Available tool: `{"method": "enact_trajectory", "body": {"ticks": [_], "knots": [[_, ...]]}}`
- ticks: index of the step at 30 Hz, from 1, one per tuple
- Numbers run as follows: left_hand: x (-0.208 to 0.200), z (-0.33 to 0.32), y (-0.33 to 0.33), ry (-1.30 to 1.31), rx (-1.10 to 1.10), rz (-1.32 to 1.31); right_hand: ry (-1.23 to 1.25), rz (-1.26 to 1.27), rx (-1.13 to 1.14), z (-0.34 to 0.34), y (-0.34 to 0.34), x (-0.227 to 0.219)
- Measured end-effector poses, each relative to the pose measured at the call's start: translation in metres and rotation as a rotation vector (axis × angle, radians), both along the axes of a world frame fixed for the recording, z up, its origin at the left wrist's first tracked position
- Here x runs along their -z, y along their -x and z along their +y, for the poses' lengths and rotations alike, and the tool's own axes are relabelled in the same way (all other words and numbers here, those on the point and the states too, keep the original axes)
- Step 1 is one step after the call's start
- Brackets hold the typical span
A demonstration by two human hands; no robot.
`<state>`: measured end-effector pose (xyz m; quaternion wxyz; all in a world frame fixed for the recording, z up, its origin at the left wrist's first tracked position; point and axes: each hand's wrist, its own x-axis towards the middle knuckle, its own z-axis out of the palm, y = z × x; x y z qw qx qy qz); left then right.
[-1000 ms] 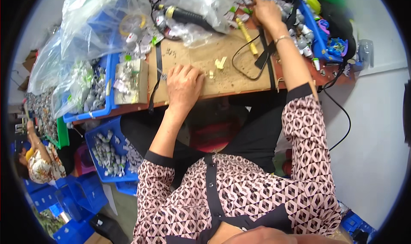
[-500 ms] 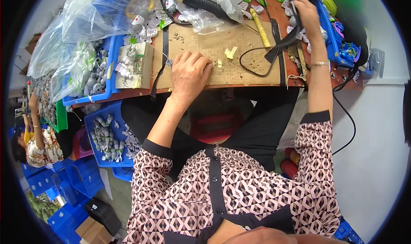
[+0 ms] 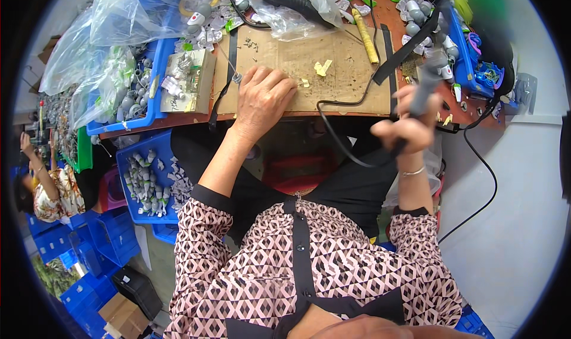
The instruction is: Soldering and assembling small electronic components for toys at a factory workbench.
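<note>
One cardboard sheet [image 3: 309, 71] covers the tabletop [image 3: 452, 116], with two blue bins [image 3: 156, 77] at the left. Right hand [image 3: 410, 128] is wrapped around one dark corded tool [image 3: 423, 86] (blurry) off the sheet's right edge; left hand [image 3: 262, 98] is loosely curled on the cardboard, pinching one thin pin [image 3: 229, 65].

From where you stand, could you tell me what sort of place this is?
Most likely a small-parts assembly workshop: blue bins full of small grey parts, a cardboard-covered workbench, and a corded hand tool gripped in the right hand.
</note>
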<state>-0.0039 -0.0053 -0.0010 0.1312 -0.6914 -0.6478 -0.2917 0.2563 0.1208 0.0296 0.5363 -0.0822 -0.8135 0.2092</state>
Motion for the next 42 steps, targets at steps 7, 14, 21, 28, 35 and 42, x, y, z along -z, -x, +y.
{"method": "enact_trajectory", "body": {"ticks": [7,14,21,28,35,42], "knots": [[0.003,0.000,-0.001,-0.027,0.008,-0.011,-0.124,-0.262,-0.171,-0.048,0.015,0.036],[0.004,-0.002,-0.004,-0.018,-0.040,-0.005,-0.117,-0.286,-0.124,-0.050,0.002,0.037],[0.002,0.006,-0.005,0.041,-0.091,0.003,-0.049,-0.179,-0.174,-0.045,0.016,0.040],[0.003,0.008,-0.004,0.022,-0.102,0.009,-0.248,-0.551,0.070,-0.034,0.047,0.038],[0.004,0.009,-0.007,-0.023,-0.083,-0.007,-0.366,-0.482,0.052,-0.018,0.023,0.020],[0.006,0.007,-0.005,-0.016,-0.091,0.004,-0.342,-0.442,0.353,-0.028,-0.071,-0.008]]}}
